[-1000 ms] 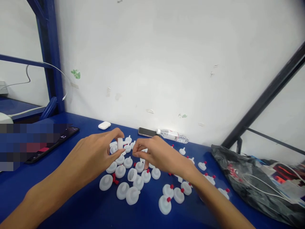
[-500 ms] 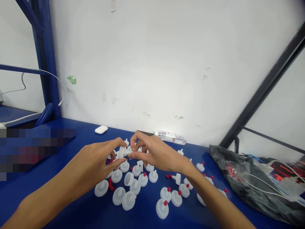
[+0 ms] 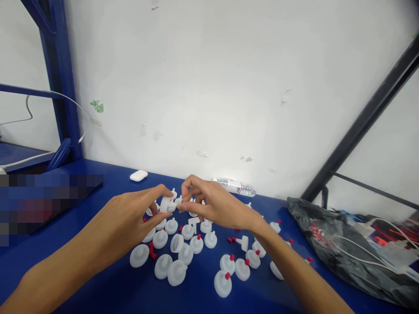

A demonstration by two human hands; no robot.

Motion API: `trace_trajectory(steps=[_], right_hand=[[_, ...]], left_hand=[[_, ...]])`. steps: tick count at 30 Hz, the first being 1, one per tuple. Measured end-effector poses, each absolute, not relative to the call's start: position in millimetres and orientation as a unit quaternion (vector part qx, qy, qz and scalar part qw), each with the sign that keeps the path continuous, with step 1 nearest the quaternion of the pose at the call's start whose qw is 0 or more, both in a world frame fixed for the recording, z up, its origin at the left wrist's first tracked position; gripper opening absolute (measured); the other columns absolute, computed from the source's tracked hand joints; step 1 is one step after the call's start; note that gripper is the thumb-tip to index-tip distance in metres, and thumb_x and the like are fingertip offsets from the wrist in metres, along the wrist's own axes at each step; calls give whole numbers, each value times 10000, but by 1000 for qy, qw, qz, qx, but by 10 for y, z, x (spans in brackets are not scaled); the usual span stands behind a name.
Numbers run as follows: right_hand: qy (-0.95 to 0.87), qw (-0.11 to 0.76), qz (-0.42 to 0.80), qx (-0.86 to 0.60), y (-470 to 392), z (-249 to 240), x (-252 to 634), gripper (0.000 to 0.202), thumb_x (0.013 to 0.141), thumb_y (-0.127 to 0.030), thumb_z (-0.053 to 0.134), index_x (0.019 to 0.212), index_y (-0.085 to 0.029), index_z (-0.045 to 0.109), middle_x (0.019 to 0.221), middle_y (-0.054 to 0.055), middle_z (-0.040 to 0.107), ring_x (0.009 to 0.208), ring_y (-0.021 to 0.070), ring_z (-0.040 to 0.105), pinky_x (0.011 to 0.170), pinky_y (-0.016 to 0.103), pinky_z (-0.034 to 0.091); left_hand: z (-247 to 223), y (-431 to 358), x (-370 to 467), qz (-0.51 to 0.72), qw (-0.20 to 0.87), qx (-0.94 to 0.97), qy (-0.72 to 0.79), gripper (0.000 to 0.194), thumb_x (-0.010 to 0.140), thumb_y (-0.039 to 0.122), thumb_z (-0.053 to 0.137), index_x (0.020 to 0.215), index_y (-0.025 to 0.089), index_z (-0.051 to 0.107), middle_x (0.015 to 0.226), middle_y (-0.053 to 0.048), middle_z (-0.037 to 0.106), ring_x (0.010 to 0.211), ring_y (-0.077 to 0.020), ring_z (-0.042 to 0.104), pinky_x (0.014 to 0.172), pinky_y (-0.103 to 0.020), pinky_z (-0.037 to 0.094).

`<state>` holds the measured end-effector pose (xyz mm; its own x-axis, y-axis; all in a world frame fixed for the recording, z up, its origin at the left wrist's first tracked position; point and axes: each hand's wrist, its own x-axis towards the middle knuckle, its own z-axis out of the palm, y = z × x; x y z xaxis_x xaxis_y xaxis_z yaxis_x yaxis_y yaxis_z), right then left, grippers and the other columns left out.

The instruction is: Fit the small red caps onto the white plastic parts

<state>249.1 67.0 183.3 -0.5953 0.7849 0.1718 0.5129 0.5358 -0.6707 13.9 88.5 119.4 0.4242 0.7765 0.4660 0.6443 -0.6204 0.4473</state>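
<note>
White nozzle cap (image 3: 166, 205) is sitting between the person's two hands, above the blue tabletop (image 3: 108, 283). Going from the left, plain white caps (image 3: 139, 255) are lying about, with a few loose red pieces (image 3: 152, 251) among them. Next the left hand (image 3: 132, 213) is holding the cap by its wide rim, thumb below and forefinger above, so this is the nearer hand. The cap's long axis is running roughly level, rim on the left, spout pointing right — straight towards the other hand. There the right hand (image 3: 216, 205) is narrowing thumb and forefinger to a pinch at the spout's tip; whether something small is hiding between them, I cannot tell. Further right, red-tipped caps (image 3: 242, 269) are lying in a loose group, well apart from both hands.

Compared with a second ago, the right fingertips are now meeting the spout, where a gap was showing — and against the half-second-old view the rim is looking more turned to the camera, less edge-on.
</note>
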Motion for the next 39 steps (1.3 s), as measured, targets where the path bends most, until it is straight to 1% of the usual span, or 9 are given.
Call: trace_trajectory(steps=[8,11,15,18,20,24,29,34,39], right_hand=[[-821,282,341,-362,680,1838,2490,218,967,-383,689,987,-243,523,917,-47,626,542,52,544,517,237,438],[-795,332,366,-351,679,1798,2447,254,938,-382,727,989,-247,518,930,-47,626,553,52,532,532,238,444],[-760,394,385,-345,650,1733,2368,411,856,-359,817,1152,-269,547,1122,9,655,865,132,651,675,254,523],[-743,391,442,-315,611,1692,2308,571,901,-380,775,1391,-305,492,1353,75,625,1202,216,634,854,327,579],[-744,382,470,-282,582,1673,2268,548,951,-405,716,1441,-306,493,1396,82,632,1262,230,626,961,382,573],[-755,386,468,-248,545,1641,2201,439,950,-400,712,1356,-271,605,1308,67,692,1157,216,690,924,353,600],[-723,429,495,-220,590,1560,2173,444,831,-304,826,1226,-245,631,966,4,751,842,148,748,720,250,613],[-708,445,505,-212,607,1534,2177,512,701,-163,910,1113,-245,619,817,-34,743,755,144,754,668,230,601],[-685,441,532,-233,579,1558,2164,518,674,-214,933,1063,-248,593,773,-47,722,714,142,744,647,235,596]], left_hand=[[1150,922,122,351,43,841,410,387,930,617,595,1217,365,652,797,57,751,467,-154,578,511,-271,403],[1159,915,110,390,-6,837,384,389,948,616,599,1214,340,668,926,38,752,467,-112,528,545,-271,443],[1218,842,117,457,-44,828,323,272,965,527,641,1175,359,684,1319,-4,590,668,-88,600,626,-250,526],[1255,785,140,513,-93,802,290,233,964,484,660,1156,361,705,1416,-18,478,828,-119,625,737,-290,570],[1268,767,158,524,-109,800,273,205,976,436,658,1158,351,699,1445,-24,463,942,-152,620,826,-324,574],[1281,751,180,514,-130,808,258,143,1011,368,609,1124,311,677,1443,-35,488,1068,-186,566,910,-355,543],[1289,710,201,495,-130,821,253,141,1029,343,583,1141,327,667,1440,-21,482,1112,-177,538,884,-320,519],[1300,683,233,487,-138,831,231,143,1041,316,557,1138,335,659,1459,-23,451,1266,-206,480,1008,-378,478],[1294,679,229,477,-135,833,245,158,1040,344,552,1157,355,658,1468,-15,441,1276,-216,470,1009,-395,484]])
